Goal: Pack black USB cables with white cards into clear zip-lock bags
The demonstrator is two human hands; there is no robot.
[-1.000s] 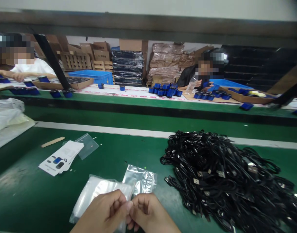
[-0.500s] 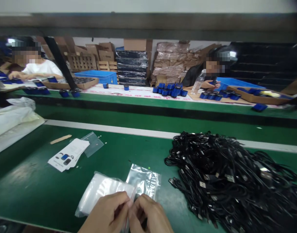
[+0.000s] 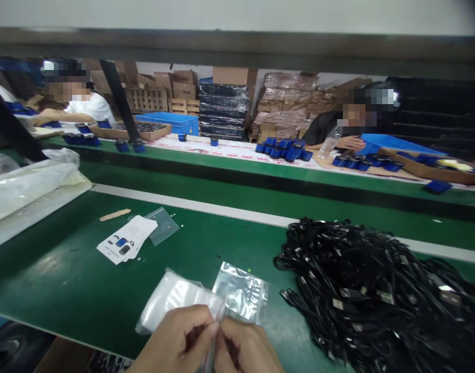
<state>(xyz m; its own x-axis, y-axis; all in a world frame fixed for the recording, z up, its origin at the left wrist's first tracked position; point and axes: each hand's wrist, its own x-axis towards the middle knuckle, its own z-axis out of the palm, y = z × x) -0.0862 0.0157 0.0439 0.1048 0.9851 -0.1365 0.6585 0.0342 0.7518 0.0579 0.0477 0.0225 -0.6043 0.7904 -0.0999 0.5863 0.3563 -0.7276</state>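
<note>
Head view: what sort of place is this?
Probably a factory assembly or packing area: a big heap of black cables lies on the green workbench, many blue devices cover the line opposite, and cardboard boxes are stacked behind.

Plastic bags (image 3: 169, 298) are translucent white — cables (image 3: 371, 298) black.

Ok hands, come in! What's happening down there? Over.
Left hand, right hand: both pinching a clear bag. Flat bag just beyond. Black cable pile off right, not blocking.

Beyond the bags (image 3: 173, 295), tabletop (image 3: 210, 233) is free; cables (image 3: 369, 290) block the right.
</note>
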